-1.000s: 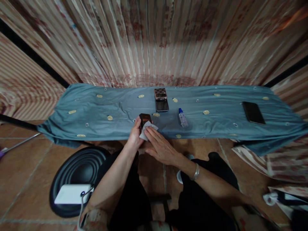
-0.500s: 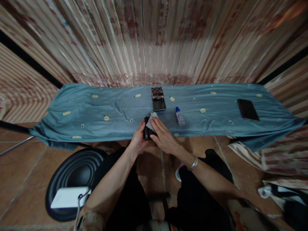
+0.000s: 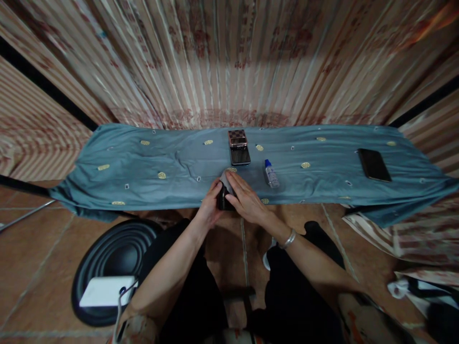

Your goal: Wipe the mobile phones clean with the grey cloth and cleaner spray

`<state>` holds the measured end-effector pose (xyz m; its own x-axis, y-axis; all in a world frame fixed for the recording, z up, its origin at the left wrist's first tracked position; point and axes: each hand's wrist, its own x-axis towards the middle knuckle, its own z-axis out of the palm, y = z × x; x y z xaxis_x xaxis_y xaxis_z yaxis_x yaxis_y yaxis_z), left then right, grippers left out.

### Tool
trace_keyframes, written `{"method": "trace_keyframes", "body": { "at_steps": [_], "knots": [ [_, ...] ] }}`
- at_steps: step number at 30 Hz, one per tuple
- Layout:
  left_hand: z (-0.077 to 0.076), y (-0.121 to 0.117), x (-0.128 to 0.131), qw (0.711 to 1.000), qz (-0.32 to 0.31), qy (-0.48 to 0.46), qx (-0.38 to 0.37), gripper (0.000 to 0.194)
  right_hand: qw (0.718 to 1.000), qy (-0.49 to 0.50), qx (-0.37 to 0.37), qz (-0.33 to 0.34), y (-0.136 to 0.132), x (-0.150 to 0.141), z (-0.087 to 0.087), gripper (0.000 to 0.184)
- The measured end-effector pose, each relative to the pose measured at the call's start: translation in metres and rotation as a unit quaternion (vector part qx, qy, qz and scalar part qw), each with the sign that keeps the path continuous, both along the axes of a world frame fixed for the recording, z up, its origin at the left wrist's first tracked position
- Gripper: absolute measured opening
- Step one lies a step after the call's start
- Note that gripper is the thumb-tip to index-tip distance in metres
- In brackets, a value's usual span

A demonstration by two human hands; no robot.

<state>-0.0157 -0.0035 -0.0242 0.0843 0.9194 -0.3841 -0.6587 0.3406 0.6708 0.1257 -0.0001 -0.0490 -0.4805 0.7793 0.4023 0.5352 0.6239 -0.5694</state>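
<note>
While the left hand (image 3: 211, 203) wraps the left side of a small dark device (image 3: 224, 204), with its thumb bent near the upper edge, the right hand (image 3: 247, 199) lays its fingers over a pale cloth (image 3: 225, 179) and presses it against the device's face, so the two hands meet around the same object. The step in hand looks like wiping, and it seems well under way rather than finished, since the cloth lies bunched on the upper part of the face. Another stroke would call for a firm left grip at the side and light, even pressure from the right fingertips, with the cloth flat under them so that bare skin does not smear the shine. The device is held at the near edge of the cloth-covered surface (image 3: 179, 143), in front of an unfolded flip phone (image 3: 239, 154) and to the left of a blue-capped bottle (image 3: 271, 175); whether it touches the surface cannot be told. Its lower end points back toward the person, its upper end toward the flip phone. Its long axis appears to run away from the body, though the fingers hide too much to be sure.
</note>
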Motion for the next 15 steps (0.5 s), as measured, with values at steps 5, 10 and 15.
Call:
{"method": "trace_keyframes", "body": {
  "at_steps": [5, 10, 15],
  "knots": [
    [0.0074, 0.0024, -0.0031, 0.999, 0.035, -0.027, -0.030, 0.019, 1.000, -0.005, 0.002, 0.028, 0.0008, 0.0063, -0.0018, 0.088],
    [0.0029, 0.0030, -0.0042, 0.999, 0.029, -0.014, -0.019, 0.022, 0.999, -0.016, 0.011, 0.044, 0.0005, 0.0083, -0.0024, 0.104],
    [0.0010, 0.0031, -0.0002, 0.998, 0.048, -0.017, -0.022, 0.022, 0.999, -0.024, 0.036, 0.031, -0.0018, 0.0066, -0.0042, 0.095]
  ]
}}
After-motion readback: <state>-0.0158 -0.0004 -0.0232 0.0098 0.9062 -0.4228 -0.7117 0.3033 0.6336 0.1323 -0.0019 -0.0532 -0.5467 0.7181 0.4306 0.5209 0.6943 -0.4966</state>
